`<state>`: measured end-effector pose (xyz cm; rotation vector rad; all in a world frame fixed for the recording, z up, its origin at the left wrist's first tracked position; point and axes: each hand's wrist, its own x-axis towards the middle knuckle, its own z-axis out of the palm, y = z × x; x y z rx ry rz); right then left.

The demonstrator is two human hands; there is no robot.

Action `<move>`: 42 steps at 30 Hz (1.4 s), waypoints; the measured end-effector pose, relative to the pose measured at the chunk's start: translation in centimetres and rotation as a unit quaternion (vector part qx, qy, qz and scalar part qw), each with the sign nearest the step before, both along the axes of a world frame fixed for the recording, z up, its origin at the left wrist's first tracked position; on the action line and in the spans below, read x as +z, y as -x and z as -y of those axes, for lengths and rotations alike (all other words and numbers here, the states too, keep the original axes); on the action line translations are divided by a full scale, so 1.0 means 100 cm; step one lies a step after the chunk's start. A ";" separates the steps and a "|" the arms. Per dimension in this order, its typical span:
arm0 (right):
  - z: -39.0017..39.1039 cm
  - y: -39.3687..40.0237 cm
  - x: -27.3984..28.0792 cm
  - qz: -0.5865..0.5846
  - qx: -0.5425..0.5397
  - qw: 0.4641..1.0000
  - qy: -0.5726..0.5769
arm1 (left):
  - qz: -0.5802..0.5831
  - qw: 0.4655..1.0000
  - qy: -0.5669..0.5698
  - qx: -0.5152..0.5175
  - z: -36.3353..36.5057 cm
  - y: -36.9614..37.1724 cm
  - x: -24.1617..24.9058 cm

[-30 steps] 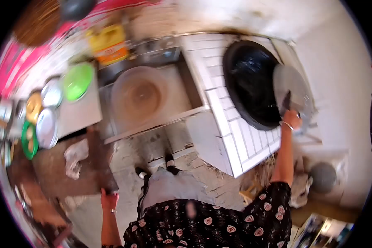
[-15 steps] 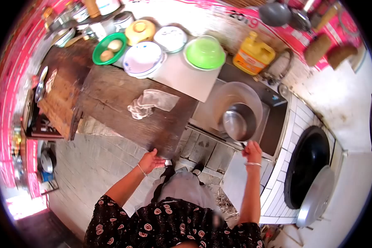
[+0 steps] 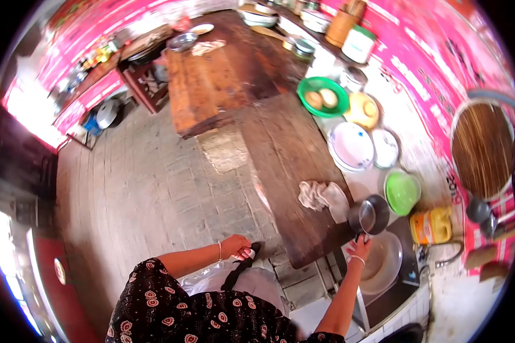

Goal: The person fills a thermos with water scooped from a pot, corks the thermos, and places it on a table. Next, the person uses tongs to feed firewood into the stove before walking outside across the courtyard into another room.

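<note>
My right hand (image 3: 359, 247) is closed around the handle of a dark metal saucepan (image 3: 369, 215). The pan is held over the near corner of the wooden table, beside the sink, and its inside is visible. Just below it, a translucent plastic basin (image 3: 383, 263) stands in the sink (image 3: 405, 294). A crumpled whitish cloth (image 3: 323, 197) lies on the wooden table (image 3: 289, 148), left of the pan. My left hand (image 3: 236, 247) hangs in front of my body, fingers loosely bent and nothing visible in it.
Along the wall stand a green basket (image 3: 344, 106) with round items, stacked plates (image 3: 351, 146), a green bowl (image 3: 402, 193) and a yellow jug (image 3: 432, 225). A thicker wooden table (image 3: 212, 86) adjoins at the far left. Tiled floor (image 3: 149, 171) lies to my left.
My view has turned left. The saucepan, in my right hand throughout, has risen out of the basin to the table corner. My left hand's fingers look less spread.
</note>
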<state>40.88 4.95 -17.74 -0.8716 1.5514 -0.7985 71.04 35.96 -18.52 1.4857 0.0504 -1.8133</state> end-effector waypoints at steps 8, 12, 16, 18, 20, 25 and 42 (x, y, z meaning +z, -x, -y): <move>-0.048 0.028 -0.034 -0.062 -0.038 0.995 0.070 | 0.034 0.990 0.026 0.135 -0.114 0.002 0.046; -0.111 0.068 -0.102 -0.103 -0.025 0.981 0.160 | 0.055 0.998 -0.003 0.044 -0.144 0.006 0.068; -0.217 0.098 -0.098 -0.269 0.002 0.946 0.180 | 0.045 0.996 0.009 -0.080 -0.128 0.008 0.080; -0.269 0.123 -0.106 -0.264 -0.061 0.953 0.135 | 0.038 0.990 0.011 -0.137 -0.111 0.006 0.073; -0.329 0.137 -0.107 -0.258 -0.143 0.951 0.089 | 0.021 0.979 0.012 -0.202 -0.088 0.005 0.059; -0.449 0.142 -0.032 -0.221 -0.312 0.923 -0.035 | 0.059 0.923 0.065 -0.374 -0.032 0.035 0.050; -0.790 0.178 -0.019 0.004 -0.568 0.814 -0.122 | 0.019 0.713 0.256 -0.652 -0.159 0.367 0.061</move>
